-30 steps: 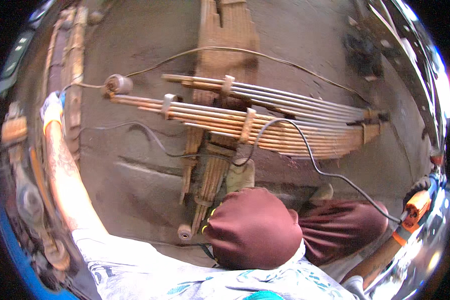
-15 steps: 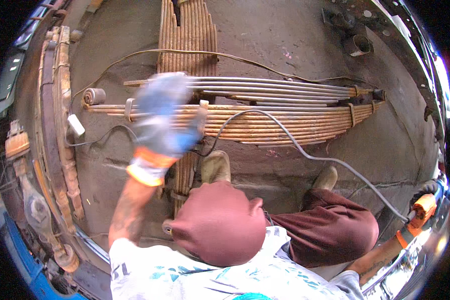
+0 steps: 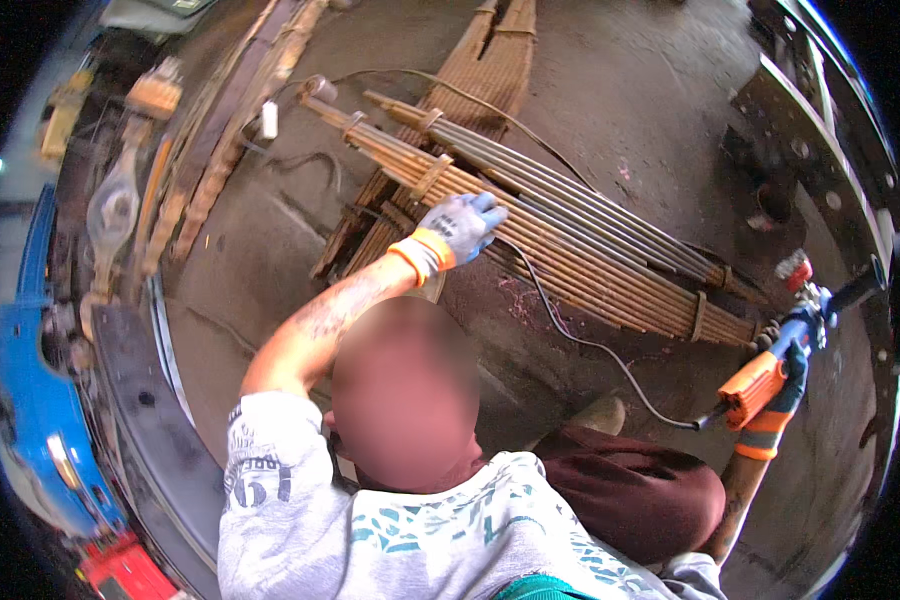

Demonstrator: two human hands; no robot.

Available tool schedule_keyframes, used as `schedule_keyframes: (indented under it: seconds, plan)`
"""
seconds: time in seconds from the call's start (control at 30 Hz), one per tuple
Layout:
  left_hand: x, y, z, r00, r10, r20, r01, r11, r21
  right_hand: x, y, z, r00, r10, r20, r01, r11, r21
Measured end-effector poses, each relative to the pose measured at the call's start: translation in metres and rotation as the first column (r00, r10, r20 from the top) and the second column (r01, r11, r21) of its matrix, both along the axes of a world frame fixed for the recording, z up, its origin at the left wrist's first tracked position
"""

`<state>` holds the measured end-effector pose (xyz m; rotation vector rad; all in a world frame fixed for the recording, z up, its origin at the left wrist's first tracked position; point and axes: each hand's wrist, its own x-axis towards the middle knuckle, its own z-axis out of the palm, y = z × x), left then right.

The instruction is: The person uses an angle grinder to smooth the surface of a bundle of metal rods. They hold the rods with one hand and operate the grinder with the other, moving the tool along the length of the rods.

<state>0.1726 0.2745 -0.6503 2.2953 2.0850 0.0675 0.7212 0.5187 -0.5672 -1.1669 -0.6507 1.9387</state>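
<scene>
My left hand [image 3: 457, 228], in a grey and blue glove with an orange cuff, lies on the near edge of a rusty leaf spring pack [image 3: 560, 270]. Its fingers are apart and slightly bent over the leaves. Beyond that pack, and against it, is a second, greyer leaf spring pack [image 3: 610, 215]. At the right, my right hand [image 3: 792, 372], gloved too, is wrapped around an angle grinder [image 3: 755, 390] with an orange body, blue head and black side handle. A red part [image 3: 794, 268] shows at its head. The grinder's cord [image 3: 590, 348] runs left toward the springs.
Another leaf spring pack [image 3: 490, 75] lies crosswise under these two. A white plug-like piece [image 3: 269, 120] is at the far left end. Long rusty bars [image 3: 210, 140], a blue metal part [image 3: 35, 380] and a dark steel frame [image 3: 810, 130] flank the floor. My bent knees [image 3: 630, 490] are close.
The view has turned, so the springs now slant down to the right. My left hand, blurred before, has settled on the rusty pack. The grinder in my right hand now shows almost whole.
</scene>
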Motion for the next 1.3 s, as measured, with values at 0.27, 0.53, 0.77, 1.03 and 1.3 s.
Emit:
schedule_keyframes:
  seconds: [0.27, 0.53, 0.77, 1.03, 1.3]
  plan:
    - [0.017, -0.096, -0.008, 0.922, 0.387, -0.023, -0.382, 0.917, 0.115, -0.114, 0.008, 0.003, 0.949, 0.199, -0.246, -0.216, 0.976, -0.043]
    - [0.050, -0.137, 0.003, 0.976, 0.178, 0.123, -0.139, 0.951, -0.278, -0.131, 0.007, -0.051, 0.922, 0.350, -0.164, -0.314, 0.926, 0.211]
    - [0.061, -0.240, 0.008, 0.999, -0.032, 0.026, 0.041, 0.661, -0.750, -0.178, -0.005, 0.001, 0.932, 0.291, -0.218, -0.288, 0.957, 0.046]
    - [0.101, -0.034, 0.117, 0.786, -0.309, 0.536, 0.343, 0.939, 0.038, -0.152, -0.045, -0.049, 0.969, 0.176, -0.173, -0.168, 0.984, 0.062]
    - [0.222, 0.020, 0.045, 0.538, -0.542, 0.646, 0.406, 0.838, 0.365, -0.108, -0.112, -0.042, 0.997, 0.070, 0.038, -0.072, 0.995, 0.064]
